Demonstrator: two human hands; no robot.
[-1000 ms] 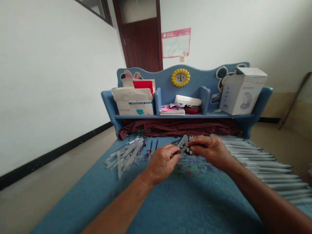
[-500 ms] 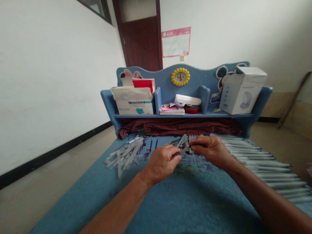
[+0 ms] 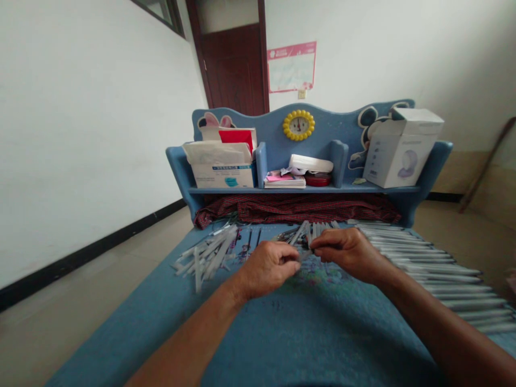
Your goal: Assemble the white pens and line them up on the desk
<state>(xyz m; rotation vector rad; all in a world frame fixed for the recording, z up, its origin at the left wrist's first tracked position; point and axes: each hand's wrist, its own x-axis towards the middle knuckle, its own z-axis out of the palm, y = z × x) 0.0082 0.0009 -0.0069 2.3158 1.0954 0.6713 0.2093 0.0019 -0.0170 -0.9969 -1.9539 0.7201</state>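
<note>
Two bare hands work together over the blue table point(image 3: 258, 344), in front of the middle of the red-and-black checked cloth point(image 3: 298, 208), with one translucent plastic tube point(image 3: 306, 255) between their fingertips. Over the last second the grip of the left hand point(image 3: 266, 270) has altered: its thumb and forefinger, earlier pressed close along the tube, now stand a little apart, and less of the tube shows clearly. The right hand point(image 3: 347, 251) has barely shifted; its thumb and fingertips are drawn together in a pinch, apparently on the tube's farther end. I judge this to be a small regrip or adjustment, with the piece not yet let go; whether the left fingers truly clasp it or merely steady it, I cannot tell. The tube's long axis slants across the gap, from the left fingertips rightward and slightly toward the cloth, oblique to the cloth's front edge; blur hides which end is which. Just in front of the cloth's middle, beyond the hands, lies a cluster of pale tubes and dark slender pieces point(image 3: 300, 232). A loose heap of translucent tubes point(image 3: 215, 252) fans out before the cloth's left end, while a row of pen-like sticks point(image 3: 443, 277), roughly parallel, stretches from before its right end toward the wearer.
</note>
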